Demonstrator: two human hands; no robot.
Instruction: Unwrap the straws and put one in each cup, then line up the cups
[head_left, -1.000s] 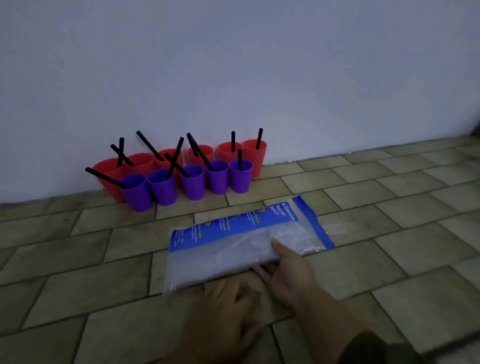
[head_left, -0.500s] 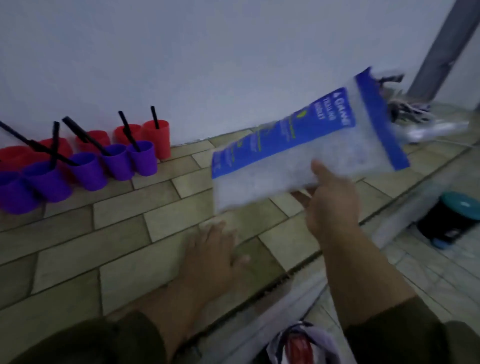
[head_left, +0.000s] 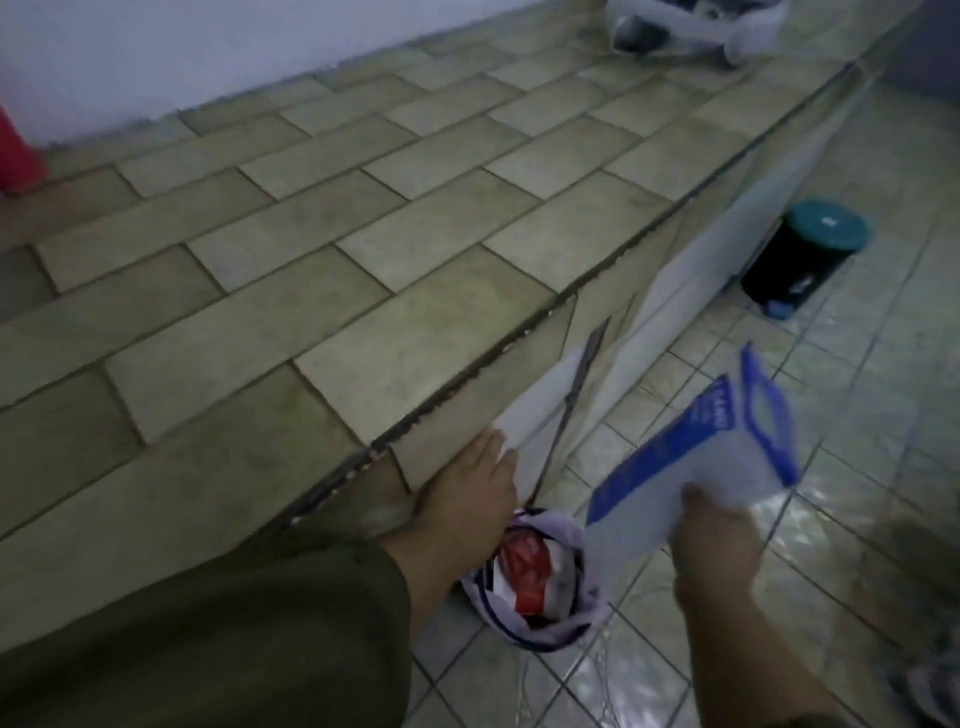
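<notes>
The right hand (head_left: 717, 535) grips the blue and clear bag (head_left: 691, 467) above the floor (head_left: 810, 613); the left hand (head_left: 467, 488) rests with loose fingers on the counter (head_left: 363, 260) edge.

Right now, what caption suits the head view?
Right hand holds a blue-and-clear packet over the floor; left hand rests on the ledge.

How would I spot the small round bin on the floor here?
Find the long raised ledge of beige tiles and follow its front edge to the pale tiled floor on the right. Close to the ledge's white front stands a small round black bin with a teal lid. Unlike the crumpled white plastic bag with red inside, it is dark, round and lidded.
</notes>
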